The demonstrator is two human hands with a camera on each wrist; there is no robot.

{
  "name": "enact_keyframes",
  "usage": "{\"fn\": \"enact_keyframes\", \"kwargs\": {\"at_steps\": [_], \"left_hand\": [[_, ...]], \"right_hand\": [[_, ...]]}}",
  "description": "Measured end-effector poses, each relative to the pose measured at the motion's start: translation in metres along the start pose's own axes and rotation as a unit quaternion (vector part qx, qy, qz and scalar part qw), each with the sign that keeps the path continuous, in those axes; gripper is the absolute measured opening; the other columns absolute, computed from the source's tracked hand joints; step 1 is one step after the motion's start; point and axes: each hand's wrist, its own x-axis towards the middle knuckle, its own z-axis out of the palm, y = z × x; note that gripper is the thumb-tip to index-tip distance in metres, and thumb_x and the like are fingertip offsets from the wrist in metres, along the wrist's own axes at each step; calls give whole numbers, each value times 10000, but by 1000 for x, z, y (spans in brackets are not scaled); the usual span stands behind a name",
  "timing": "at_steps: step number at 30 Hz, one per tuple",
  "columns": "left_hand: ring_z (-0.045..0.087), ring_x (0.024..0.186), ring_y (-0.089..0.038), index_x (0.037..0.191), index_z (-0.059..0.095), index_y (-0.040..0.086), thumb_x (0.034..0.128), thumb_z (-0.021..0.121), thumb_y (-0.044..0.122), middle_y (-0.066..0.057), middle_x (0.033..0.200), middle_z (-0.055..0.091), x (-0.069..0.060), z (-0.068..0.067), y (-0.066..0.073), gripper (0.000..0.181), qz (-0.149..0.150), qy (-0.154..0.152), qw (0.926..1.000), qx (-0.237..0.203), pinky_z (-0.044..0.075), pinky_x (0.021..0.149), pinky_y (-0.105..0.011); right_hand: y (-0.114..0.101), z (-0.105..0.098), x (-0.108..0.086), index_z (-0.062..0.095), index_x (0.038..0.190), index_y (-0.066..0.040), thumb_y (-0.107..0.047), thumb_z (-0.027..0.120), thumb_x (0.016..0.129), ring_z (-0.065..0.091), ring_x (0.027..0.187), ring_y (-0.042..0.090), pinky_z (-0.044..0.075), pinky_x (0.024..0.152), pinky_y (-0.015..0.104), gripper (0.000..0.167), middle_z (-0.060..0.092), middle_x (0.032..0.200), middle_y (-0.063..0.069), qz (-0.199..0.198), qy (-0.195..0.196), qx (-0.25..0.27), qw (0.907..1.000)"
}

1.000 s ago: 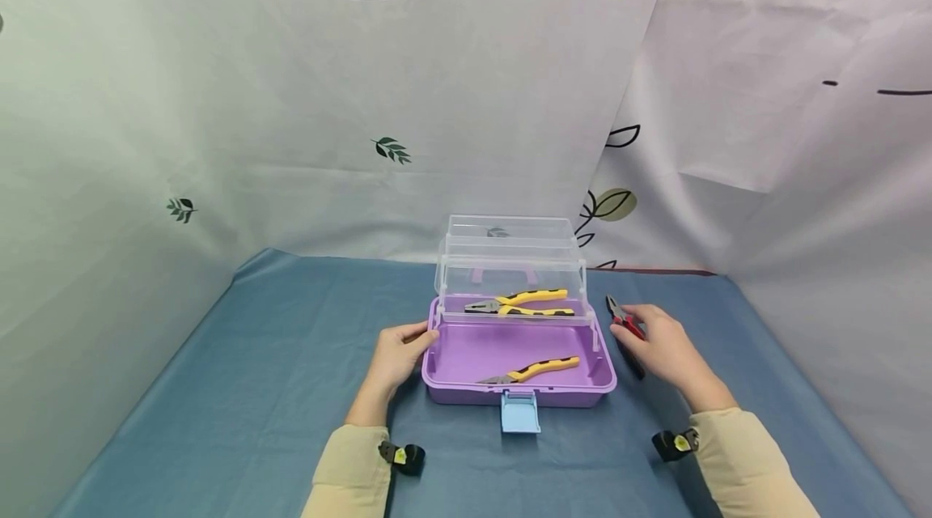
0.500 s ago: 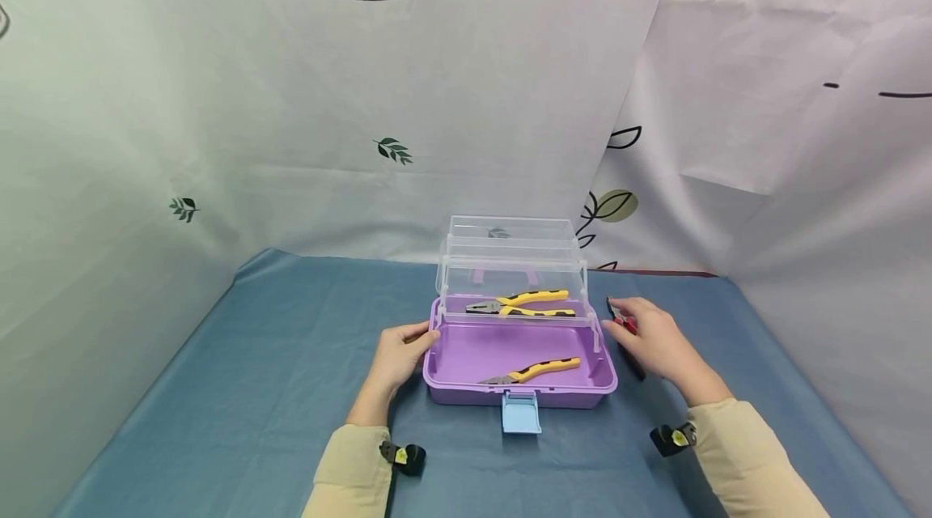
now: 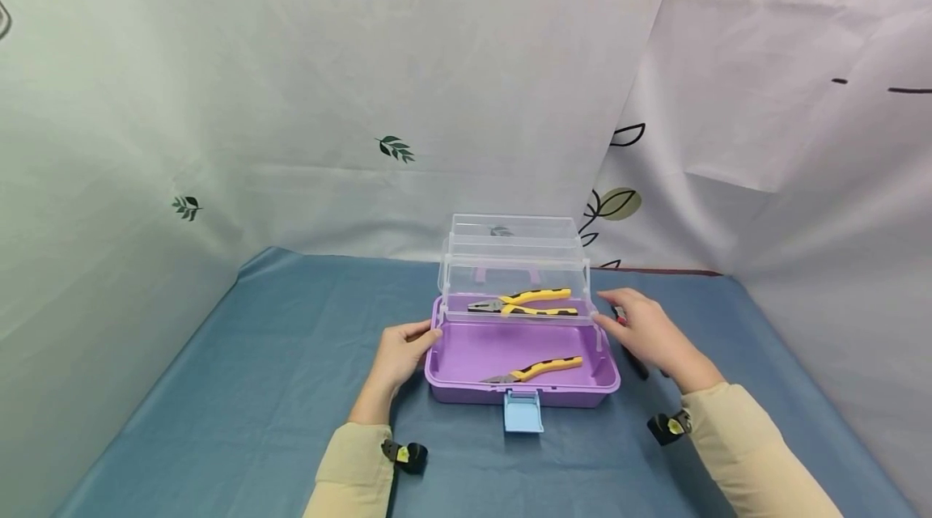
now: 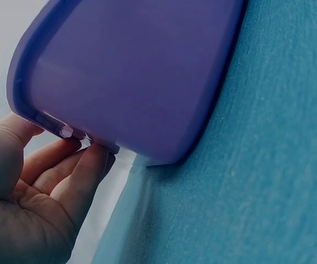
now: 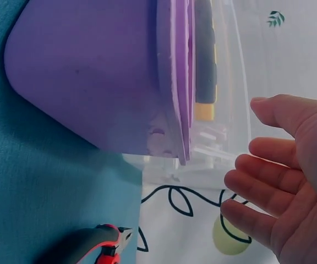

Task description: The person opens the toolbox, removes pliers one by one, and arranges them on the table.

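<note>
A purple toolbox (image 3: 466, 393) stands with its clear lid (image 3: 513, 249) raised. My left hand (image 3: 399, 356) pinches its left rim, thumb above and fingers beneath, as the left wrist view also shows. Inside at the front lie yellow-handled pliers (image 3: 546, 369) with narrow jaws. Larger yellow-handled pliers (image 3: 535, 297) lie towards the back, at the clear tray. My right hand (image 5: 296, 187) holds nothing; its fingers extend beside the box's back right corner, and contact cannot be told. Red-and-black pliers (image 5: 92, 242) lie on the cloth under that hand, partly hidden in the head view.
A blue cloth (image 3: 291, 388) covers the table. At the box's front hangs a light blue latch (image 3: 523, 413), flipped down. Pale fabric walls (image 3: 306, 97) with leaf prints enclose the back and sides.
My right hand has left the red-and-black pliers and moved left, up to the toolbox's right side. The pliers stay on the cloth. My left hand keeps its hold on the rim.
</note>
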Motion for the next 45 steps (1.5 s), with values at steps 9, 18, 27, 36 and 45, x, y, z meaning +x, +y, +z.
{"fn": "enact_keyframes", "kwargs": {"at_steps": [9, 18, 27, 36, 45], "left_hand": [[685, 817, -164, 1189, 652, 17, 868, 681, 176, -205, 1092, 684, 0, 0, 0, 360, -28, 5, 10000, -54, 578, 673, -291], [691, 782, -178, 1186, 651, 7, 866, 678, 158, -210, 1073, 689, -1, 0, 0, 354, -10, 6, 9999, -136, 580, 653, -298], [699, 804, -218, 1184, 636, -38, 861, 677, 128, -247, 1062, 678, 0, 1, 0, 366, 60, -52, 9996, -289, 588, 668, -321], [701, 836, -229, 1187, 640, -21, 862, 679, 140, -227, 1064, 685, -1, -1, 1, 365, 13, -77, 9996, -254, 587, 681, -319], [700, 868, -278, 1183, 646, -13, 866, 675, 135, -224, 1065, 686, 0, 0, 0, 351, 16, -61, 9997, -238, 588, 688, -330]], "right_hand": [[-8, 1, 6, 509, 1333, -14, -345, 601, 921, 492, 1217, 401, 443, 962, 573, 537, 517, 1332, 227, -30, -172, -41, 9998], [-11, 3, 11, 534, 1303, -5, -307, 616, 915, 505, 1208, 393, 441, 970, 563, 498, 545, 1299, 218, -297, -194, -141, 9993], [-18, 3, 18, 541, 1296, -9, -269, 611, 921, 522, 1190, 393, 449, 966, 553, 462, 551, 1291, 217, -542, -277, -188, 9980], [-24, 2, 27, 559, 1275, -14, -231, 614, 920, 521, 1191, 396, 455, 957, 550, 420, 564, 1277, 212, -684, -479, -213, 9963], [-27, 8, 38, 588, 1234, -3, -231, 628, 910, 554, 1158, 369, 464, 960, 525, 398, 626, 1195, 169, -942, -601, -145, 9936]]}}
